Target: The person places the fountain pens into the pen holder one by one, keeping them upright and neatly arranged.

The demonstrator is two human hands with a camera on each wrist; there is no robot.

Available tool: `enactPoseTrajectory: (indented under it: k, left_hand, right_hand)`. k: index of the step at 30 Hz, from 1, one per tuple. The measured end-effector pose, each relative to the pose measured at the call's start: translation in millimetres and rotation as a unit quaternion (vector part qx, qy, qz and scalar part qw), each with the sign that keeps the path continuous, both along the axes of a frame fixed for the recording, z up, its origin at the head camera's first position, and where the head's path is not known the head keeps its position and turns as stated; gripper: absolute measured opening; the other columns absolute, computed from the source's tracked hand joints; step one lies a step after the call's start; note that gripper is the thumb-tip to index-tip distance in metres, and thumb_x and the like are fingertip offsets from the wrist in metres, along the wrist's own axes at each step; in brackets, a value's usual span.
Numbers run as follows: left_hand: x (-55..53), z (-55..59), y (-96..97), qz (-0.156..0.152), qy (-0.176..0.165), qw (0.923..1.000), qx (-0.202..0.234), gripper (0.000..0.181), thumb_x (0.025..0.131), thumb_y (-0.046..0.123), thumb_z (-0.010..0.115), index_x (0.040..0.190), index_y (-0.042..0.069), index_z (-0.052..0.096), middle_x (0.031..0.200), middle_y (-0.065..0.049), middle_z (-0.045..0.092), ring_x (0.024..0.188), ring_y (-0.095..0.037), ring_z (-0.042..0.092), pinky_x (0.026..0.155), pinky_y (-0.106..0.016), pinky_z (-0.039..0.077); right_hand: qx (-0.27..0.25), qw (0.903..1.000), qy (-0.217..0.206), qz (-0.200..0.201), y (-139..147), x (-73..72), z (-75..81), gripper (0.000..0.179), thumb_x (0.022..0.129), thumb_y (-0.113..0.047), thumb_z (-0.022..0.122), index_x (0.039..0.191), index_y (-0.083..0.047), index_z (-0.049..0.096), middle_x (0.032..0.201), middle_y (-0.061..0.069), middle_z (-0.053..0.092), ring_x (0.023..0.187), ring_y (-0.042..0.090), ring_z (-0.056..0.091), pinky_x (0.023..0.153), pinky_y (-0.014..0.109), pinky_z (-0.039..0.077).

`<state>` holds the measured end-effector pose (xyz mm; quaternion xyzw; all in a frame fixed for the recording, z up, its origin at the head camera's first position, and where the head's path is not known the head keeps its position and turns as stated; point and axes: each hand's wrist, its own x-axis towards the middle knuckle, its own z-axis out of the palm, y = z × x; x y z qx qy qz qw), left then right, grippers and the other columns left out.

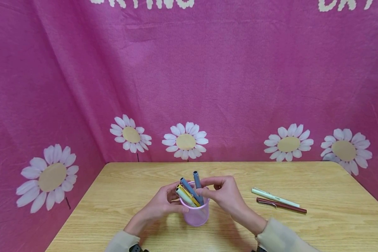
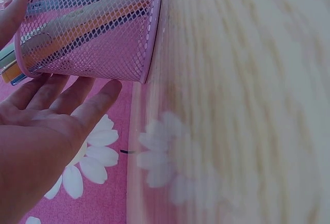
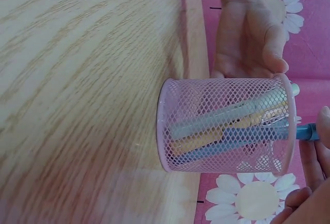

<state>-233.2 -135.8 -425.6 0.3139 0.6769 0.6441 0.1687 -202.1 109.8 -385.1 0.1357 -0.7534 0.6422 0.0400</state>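
A pink mesh pen holder (image 1: 196, 217) stands upright on the wooden table. My left hand (image 1: 159, 205) holds it from the left, thumb near the rim and fingers against the mesh. Between right thumb and fingers, my right hand (image 1: 228, 196) pinches a blue-grey pen (image 1: 196, 177), whose lower part is inside the holder. Leaning to the left in the holder are another blue-grey pen (image 1: 187, 184), a yellow pen (image 1: 189, 196) and a pale green pen (image 1: 182, 194). Through the mesh in the right wrist view, the held pen (image 3: 252, 133) shows its lower end above the holder's bottom.
Right of the hands, a pale green pen (image 1: 275, 197) and a dark red pen (image 1: 281, 205) lie side by side on the table (image 1: 138, 175). A pink cloth (image 1: 233, 87) with white daisies hangs behind and to the left of the table.
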Motion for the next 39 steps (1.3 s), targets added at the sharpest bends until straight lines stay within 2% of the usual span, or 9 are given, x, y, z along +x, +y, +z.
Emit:
enactPoseTrajectory:
  k: [6,10,14,18,25,31,39]
  left_hand:
    - [0.8,0.2,-0.7,0.006,-0.005,1.0,-0.003,0.073,0.092,0.01,0.083,0.155,0.001,0.048,0.142,-0.017,0.063,0.125,-0.03,0.063,0.109,-0.048,0.051]
    - [0.6,0.2,-0.8,0.013,-0.001,0.9999,-0.007,0.074,0.091,0.011,0.084,0.155,0.001,0.048,0.141,-0.016,0.063,0.123,-0.028,0.064,0.109,-0.047,0.051]
    - [-0.1,-0.4,-0.2,0.016,0.003,0.9999,-0.005,0.076,0.09,0.009,0.084,0.156,-0.001,0.047,0.139,-0.017,0.064,0.121,-0.026,0.064,0.109,-0.047,0.052]
    - [0.0,-0.9,0.2,0.016,0.008,0.9998,0.0,0.077,0.089,0.007,0.085,0.155,-0.005,0.046,0.135,-0.019,0.065,0.117,-0.025,0.066,0.107,-0.046,0.053]
    - [1.1,-0.6,-0.2,0.016,0.005,0.9999,0.001,0.077,0.089,0.005,0.084,0.155,-0.005,0.045,0.134,-0.019,0.066,0.118,-0.026,0.065,0.107,-0.044,0.053]
    - [2.3,0.4,0.0,0.021,-0.006,0.9998,0.0,0.079,0.089,0.002,0.083,0.156,-0.007,0.042,0.139,-0.021,0.063,0.122,-0.029,0.064,0.107,-0.043,0.053]
    - [4.7,0.7,0.8,0.027,-0.015,0.9995,-0.004,0.075,0.09,0.004,0.083,0.153,-0.008,0.045,0.134,-0.019,0.065,0.12,-0.027,0.065,0.104,-0.038,0.055]
  right_hand:
    - [0.023,0.9995,0.015,0.014,1.7,-1.1,-4.1,0.022,0.083,-0.011,0.091,0.102,-0.002,0.084,0.101,0.009,0.08,0.091,0.02,0.065,0.068,0.02,0.045]
    - [0.051,0.9986,0.016,0.001,6.8,0.1,-2.8,0.021,0.083,-0.013,0.091,0.101,-0.004,0.084,0.102,0.007,0.08,0.085,0.015,0.06,0.065,0.019,0.04]
    - [0.083,0.9962,0.017,-0.02,16.9,2.2,0.8,0.016,0.082,-0.014,0.092,0.096,-0.009,0.085,0.091,0.002,0.079,0.066,0.008,0.045,0.057,0.019,0.031]
    - [0.116,0.9926,0.023,-0.029,31.6,6.5,3.3,0.012,0.083,-0.015,0.091,0.093,-0.013,0.085,0.083,-0.002,0.075,0.056,0.006,0.032,0.052,0.021,0.027]
    - [0.159,0.9862,0.027,-0.038,62.9,15.2,2.3,0.012,0.083,-0.018,0.091,0.093,-0.015,0.084,0.087,-0.004,0.075,0.055,0.006,0.032,0.051,0.022,0.03]
    - [0.197,0.9787,0.027,-0.052,90.9,21.2,-6.2,0.016,0.083,-0.02,0.092,0.096,-0.015,0.084,0.084,-0.007,0.072,0.056,0.006,0.035,0.05,0.024,0.033]
    - [0.219,0.9741,0.012,-0.052,121.8,25.8,-16.9,0.019,0.084,-0.019,0.091,0.099,-0.01,0.083,0.083,-0.006,0.071,0.061,0.007,0.039,0.055,0.023,0.036]
